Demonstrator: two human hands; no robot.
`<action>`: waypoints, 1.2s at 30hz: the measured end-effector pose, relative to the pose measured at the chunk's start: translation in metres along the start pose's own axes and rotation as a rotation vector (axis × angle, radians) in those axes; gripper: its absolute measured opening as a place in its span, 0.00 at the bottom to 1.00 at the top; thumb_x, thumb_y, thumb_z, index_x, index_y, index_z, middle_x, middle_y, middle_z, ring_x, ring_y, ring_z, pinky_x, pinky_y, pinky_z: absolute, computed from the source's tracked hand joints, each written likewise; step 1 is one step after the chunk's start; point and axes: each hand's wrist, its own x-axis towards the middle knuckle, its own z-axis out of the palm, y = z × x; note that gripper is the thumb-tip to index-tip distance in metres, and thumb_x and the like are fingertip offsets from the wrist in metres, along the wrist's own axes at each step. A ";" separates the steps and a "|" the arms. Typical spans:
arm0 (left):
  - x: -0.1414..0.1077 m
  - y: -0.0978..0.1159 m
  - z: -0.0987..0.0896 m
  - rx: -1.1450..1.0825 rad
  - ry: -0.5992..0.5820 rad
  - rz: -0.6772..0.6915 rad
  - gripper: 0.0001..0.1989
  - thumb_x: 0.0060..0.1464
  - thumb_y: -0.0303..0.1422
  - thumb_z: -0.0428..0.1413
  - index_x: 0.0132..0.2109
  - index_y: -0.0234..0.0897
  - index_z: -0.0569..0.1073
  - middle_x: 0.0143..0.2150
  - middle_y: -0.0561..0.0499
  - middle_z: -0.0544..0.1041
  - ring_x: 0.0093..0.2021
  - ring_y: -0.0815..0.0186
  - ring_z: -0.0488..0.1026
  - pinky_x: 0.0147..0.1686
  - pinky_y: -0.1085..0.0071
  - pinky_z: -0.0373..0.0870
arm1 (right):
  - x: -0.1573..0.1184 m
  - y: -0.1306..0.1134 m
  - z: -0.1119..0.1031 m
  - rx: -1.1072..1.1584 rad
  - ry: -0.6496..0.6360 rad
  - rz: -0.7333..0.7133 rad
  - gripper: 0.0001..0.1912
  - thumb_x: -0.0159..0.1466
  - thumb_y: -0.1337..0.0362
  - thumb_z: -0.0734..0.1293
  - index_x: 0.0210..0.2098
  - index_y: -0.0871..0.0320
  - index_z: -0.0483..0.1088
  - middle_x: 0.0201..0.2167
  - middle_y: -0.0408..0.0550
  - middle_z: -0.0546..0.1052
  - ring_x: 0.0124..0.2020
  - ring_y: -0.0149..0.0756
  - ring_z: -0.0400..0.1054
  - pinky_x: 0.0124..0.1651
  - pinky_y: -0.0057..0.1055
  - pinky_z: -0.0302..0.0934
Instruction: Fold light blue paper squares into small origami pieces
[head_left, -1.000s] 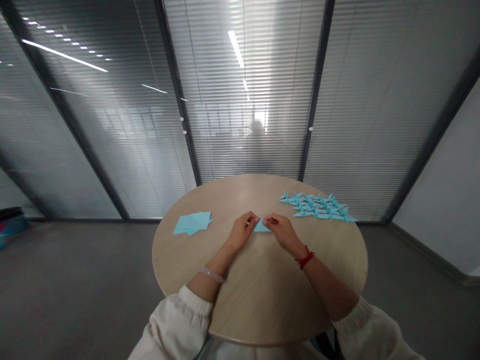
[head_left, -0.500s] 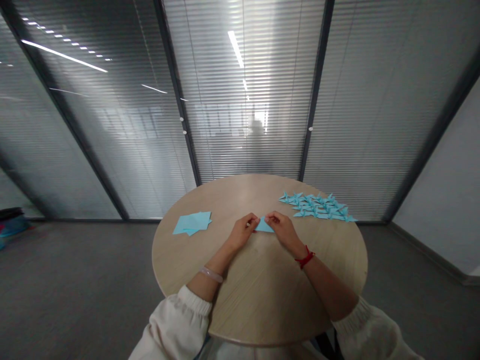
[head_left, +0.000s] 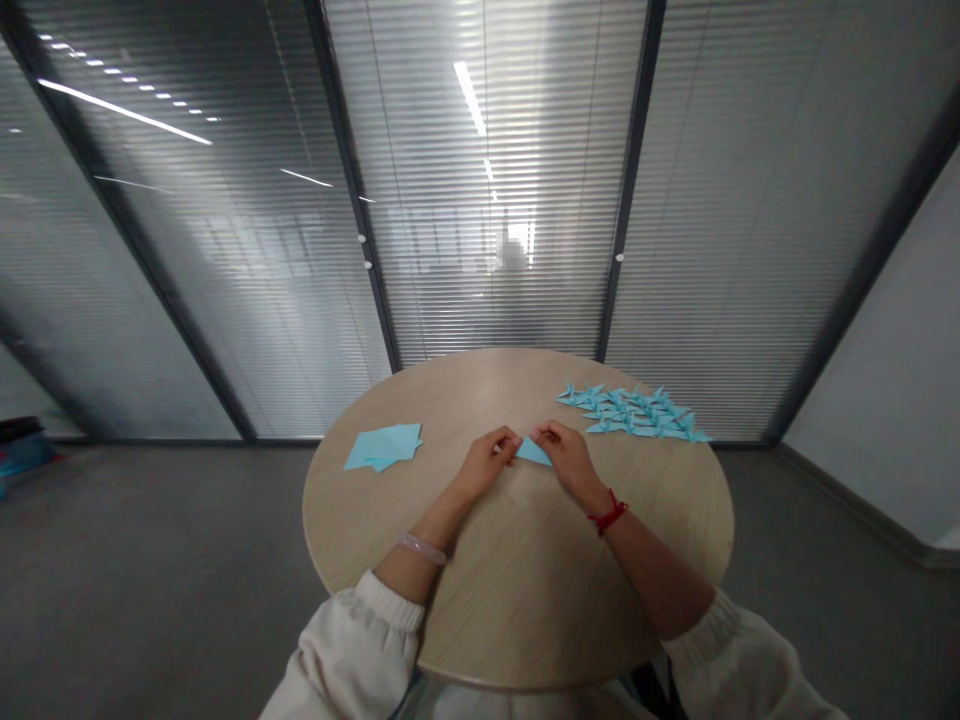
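Between the bent fingers of the left hand [head_left: 491, 457] and right hand [head_left: 561, 452], a small blue paper [head_left: 534, 452] is pinched above the counter [head_left: 525, 570]. Flat blue sheets [head_left: 384, 446] are laid left of the fingers; folded blue figures [head_left: 637, 412] are clustered beyond them, to the right.

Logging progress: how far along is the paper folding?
Looks done: the folded blue figures, grouped on the table's right. In hand: a small blue paper, between left hand and right hand. Probably left: the flat blue sheets opposite; count unclear.
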 end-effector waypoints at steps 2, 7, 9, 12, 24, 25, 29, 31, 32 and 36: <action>0.001 -0.004 -0.001 -0.021 0.001 -0.004 0.17 0.56 0.45 0.50 0.30 0.35 0.69 0.25 0.53 0.70 0.28 0.68 0.68 0.31 0.73 0.65 | 0.002 0.003 -0.002 0.004 0.040 0.011 0.13 0.60 0.56 0.63 0.30 0.59 0.72 0.26 0.47 0.76 0.29 0.36 0.67 0.34 0.30 0.59; 0.002 -0.007 -0.001 -0.047 0.006 -0.011 0.18 0.55 0.46 0.51 0.30 0.35 0.69 0.26 0.52 0.72 0.28 0.68 0.69 0.32 0.72 0.66 | 0.004 0.003 -0.004 0.023 0.077 0.020 0.13 0.59 0.55 0.64 0.29 0.59 0.72 0.27 0.47 0.76 0.29 0.37 0.67 0.34 0.31 0.59; 0.002 -0.006 -0.001 -0.052 0.008 -0.013 0.18 0.55 0.46 0.51 0.30 0.35 0.69 0.27 0.51 0.72 0.28 0.68 0.69 0.32 0.72 0.67 | 0.003 0.001 -0.004 0.029 0.084 0.012 0.13 0.59 0.55 0.64 0.29 0.59 0.72 0.26 0.47 0.75 0.29 0.37 0.67 0.34 0.31 0.59; 0.002 -0.003 -0.001 -0.063 0.017 -0.021 0.18 0.55 0.46 0.52 0.30 0.35 0.70 0.27 0.51 0.72 0.27 0.68 0.69 0.32 0.72 0.67 | 0.003 0.000 -0.003 0.035 0.097 0.000 0.14 0.59 0.54 0.64 0.29 0.58 0.72 0.26 0.47 0.75 0.29 0.37 0.67 0.34 0.31 0.59; 0.003 -0.001 -0.002 -0.095 0.021 -0.013 0.18 0.55 0.46 0.53 0.30 0.34 0.70 0.27 0.51 0.72 0.28 0.68 0.70 0.31 0.72 0.68 | 0.002 0.001 -0.002 0.046 0.117 -0.012 0.14 0.60 0.54 0.64 0.31 0.58 0.72 0.28 0.48 0.76 0.31 0.38 0.68 0.37 0.32 0.61; 0.003 0.000 -0.002 -0.094 0.023 -0.015 0.18 0.55 0.46 0.53 0.30 0.34 0.70 0.27 0.51 0.72 0.28 0.68 0.70 0.31 0.72 0.68 | 0.002 0.000 -0.002 0.049 0.121 -0.011 0.14 0.60 0.54 0.64 0.31 0.59 0.72 0.29 0.48 0.76 0.31 0.38 0.68 0.38 0.32 0.61; 0.002 0.003 -0.001 -0.097 0.034 -0.022 0.18 0.54 0.46 0.53 0.30 0.34 0.71 0.27 0.51 0.73 0.28 0.68 0.70 0.31 0.72 0.69 | 0.001 -0.002 0.000 0.057 0.130 -0.005 0.14 0.60 0.54 0.64 0.31 0.59 0.72 0.28 0.48 0.76 0.31 0.37 0.68 0.37 0.32 0.61; 0.002 0.002 -0.003 -0.096 0.040 -0.025 0.18 0.54 0.46 0.53 0.30 0.34 0.71 0.27 0.51 0.73 0.28 0.68 0.70 0.31 0.72 0.69 | 0.002 -0.001 -0.002 0.063 0.126 -0.009 0.14 0.60 0.53 0.64 0.31 0.58 0.72 0.28 0.47 0.76 0.30 0.37 0.67 0.37 0.32 0.61; 0.003 0.001 -0.004 -0.096 0.050 -0.027 0.18 0.54 0.46 0.53 0.30 0.34 0.71 0.27 0.51 0.72 0.28 0.68 0.70 0.31 0.72 0.69 | 0.003 0.001 -0.004 0.067 0.138 -0.007 0.14 0.60 0.53 0.64 0.31 0.58 0.72 0.28 0.47 0.76 0.31 0.37 0.67 0.37 0.32 0.61; 0.006 -0.010 -0.009 -0.112 0.156 -0.051 0.18 0.54 0.46 0.53 0.31 0.34 0.71 0.28 0.51 0.72 0.28 0.68 0.69 0.30 0.72 0.70 | 0.011 0.013 -0.015 0.125 0.341 0.086 0.17 0.58 0.51 0.64 0.32 0.59 0.72 0.31 0.49 0.76 0.34 0.39 0.68 0.41 0.35 0.61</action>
